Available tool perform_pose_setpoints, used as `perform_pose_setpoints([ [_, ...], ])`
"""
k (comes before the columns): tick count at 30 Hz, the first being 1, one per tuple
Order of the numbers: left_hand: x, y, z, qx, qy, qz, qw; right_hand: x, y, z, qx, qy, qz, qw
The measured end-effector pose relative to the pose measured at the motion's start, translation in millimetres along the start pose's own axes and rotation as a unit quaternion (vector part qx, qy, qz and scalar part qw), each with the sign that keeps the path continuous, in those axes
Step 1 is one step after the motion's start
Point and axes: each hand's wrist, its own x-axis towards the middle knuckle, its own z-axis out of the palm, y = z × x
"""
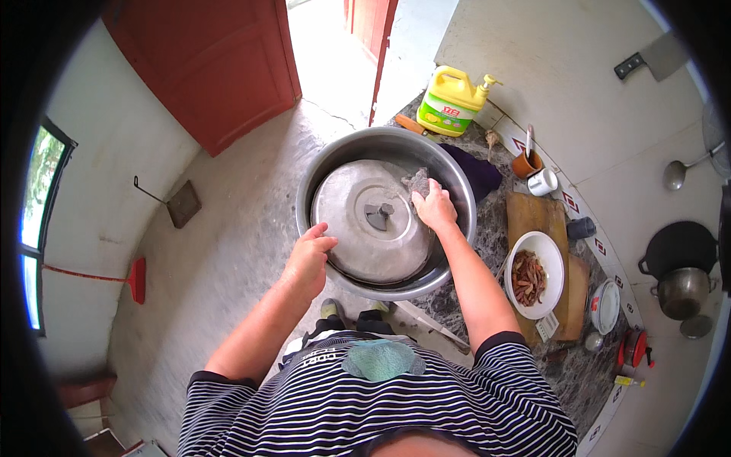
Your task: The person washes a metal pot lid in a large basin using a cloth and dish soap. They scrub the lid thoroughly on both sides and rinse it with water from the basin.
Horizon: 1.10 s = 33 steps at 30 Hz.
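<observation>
In front of me a large metal basin (385,292) stands at the countertop's edge. A round, dull metal pot lid (354,245) lies inside it, with a dark knob (378,216) at its centre. My right hand (437,208) grips a grey, crumpled scrubbing cloth (418,181) and presses it on the lid's upper right side. At the basin's left rim is my left hand (308,257), fingers apart beside the lid's lower left edge. Whether those fingertips touch the lid, I cannot tell. Whatever lies under the lid is hidden.
Right of the basin, a white bowl (555,274) of brownish strips sits on a wooden cutting board (519,214). Behind are a yellow detergent jug (448,103), a dark cloth (477,171) and a brown cup (525,165). A knife (434,323) lies by the counter's front edge.
</observation>
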Motion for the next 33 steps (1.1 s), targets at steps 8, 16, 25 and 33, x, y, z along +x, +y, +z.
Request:
perform_pose_setpoints([
  [8, 22.1, -25.0, -4.0, 0.081, -0.042, 0.106, 0.99, 8.2, 3.1, 1.5, 0.009, 0.002, 0.032, 0.999],
  [16, 8.3, -28.0, 22.1, 0.058, -0.103, 0.146, 0.982, 5.7, 2.2, -3.0, 0.003, 0.017, 0.046, 0.999],
  [25, 14.8, -16.2, -14.1, 0.217, -0.016, 0.236, 0.947, -16.7, -5.8, -11.5, -0.074, 0.052, 0.003, 0.996],
  [33, 6.8, -17.0, -20.5, 0.087, 0.026, 0.184, 0.979, -74.8, -52.0, -25.5, -0.035, 0.139, -0.158, 0.977],
])
